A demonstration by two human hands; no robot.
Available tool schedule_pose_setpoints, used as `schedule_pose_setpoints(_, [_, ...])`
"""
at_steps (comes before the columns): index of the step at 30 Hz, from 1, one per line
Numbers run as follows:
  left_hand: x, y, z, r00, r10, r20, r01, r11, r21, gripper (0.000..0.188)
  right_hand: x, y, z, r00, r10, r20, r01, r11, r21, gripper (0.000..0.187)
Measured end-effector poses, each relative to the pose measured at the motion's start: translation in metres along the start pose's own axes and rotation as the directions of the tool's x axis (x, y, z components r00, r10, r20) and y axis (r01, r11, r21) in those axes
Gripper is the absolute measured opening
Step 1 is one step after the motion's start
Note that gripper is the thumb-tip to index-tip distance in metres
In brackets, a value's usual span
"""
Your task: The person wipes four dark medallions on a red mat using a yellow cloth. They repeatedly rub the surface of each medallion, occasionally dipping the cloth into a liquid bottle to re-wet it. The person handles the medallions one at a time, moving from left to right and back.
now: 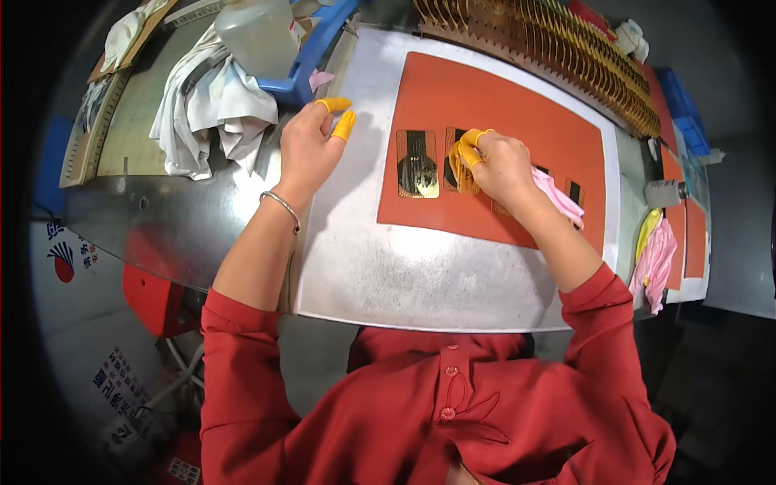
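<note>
My left hand (311, 145) is raised over the pale worktop, left of an orange-red mat (477, 97). Yellow finger cots cover its thumb and forefinger, which are apart with nothing between them. My right hand (499, 166), also in yellow cots, is over the mat with its fingers pinched on a thin yellow-gold piece (462, 171); whether this is cloth or film I cannot tell. Behind it lies a partly hidden dark and gold plate (451, 145). A similar shiny plate (417, 164) lies flat to the left. Under my right wrist is a pink cloth (558, 196), partly hiding more plates.
A rack (550, 52) with rows of gold-coloured pieces runs along the far edge. At the left are white cloths (214, 105), a translucent jug (255, 32) and a blue tray (311, 52). A bottle (664, 192) and another pink cloth (656, 255) are at the right.
</note>
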State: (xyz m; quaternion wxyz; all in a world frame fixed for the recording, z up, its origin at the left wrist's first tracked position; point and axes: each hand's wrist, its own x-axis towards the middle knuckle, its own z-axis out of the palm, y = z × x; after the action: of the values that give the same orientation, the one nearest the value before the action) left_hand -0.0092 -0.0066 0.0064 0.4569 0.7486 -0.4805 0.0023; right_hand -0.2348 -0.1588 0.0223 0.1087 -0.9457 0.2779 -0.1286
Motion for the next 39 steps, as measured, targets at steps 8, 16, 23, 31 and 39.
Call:
schedule_pose_setpoints(8, [-0.002,0.002,-0.004,1.0,-0.005,0.0,0.005,1.0,-0.012,0.021,-0.031,-0.019,-0.005,0.994,-0.096,-0.055,0.096,0.995,-0.012,0.008])
schedule_pose_setpoints(16, [-0.002,0.001,-0.004,1.0,-0.015,0.007,0.015,1.0,-0.016,0.02,-0.031,-0.011,-0.002,0.987,-0.143,-0.07,0.143,0.99,-0.005,0.009])
schedule_pose_setpoints(23, [-0.001,0.002,-0.003,0.999,0.05,0.016,-0.05,0.999,-0.015,0.019,-0.026,-0.015,-0.005,0.997,-0.069,-0.041,0.071,0.996,0.058,0.011])
schedule_pose_setpoints(31, [-0.004,0.001,-0.002,1.0,0.006,0.006,-0.006,1.0,-0.026,0.018,-0.022,-0.005,-0.014,0.991,-0.126,0.048,0.125,0.992,0.019,0.009])
schedule_pose_setpoints(39, [-0.002,0.003,0.0,0.999,0.042,0.013,-0.042,0.999,-0.018,0.017,0.011,0.012,-0.006,0.989,-0.145,-0.023,0.146,0.988,0.047,0.009])
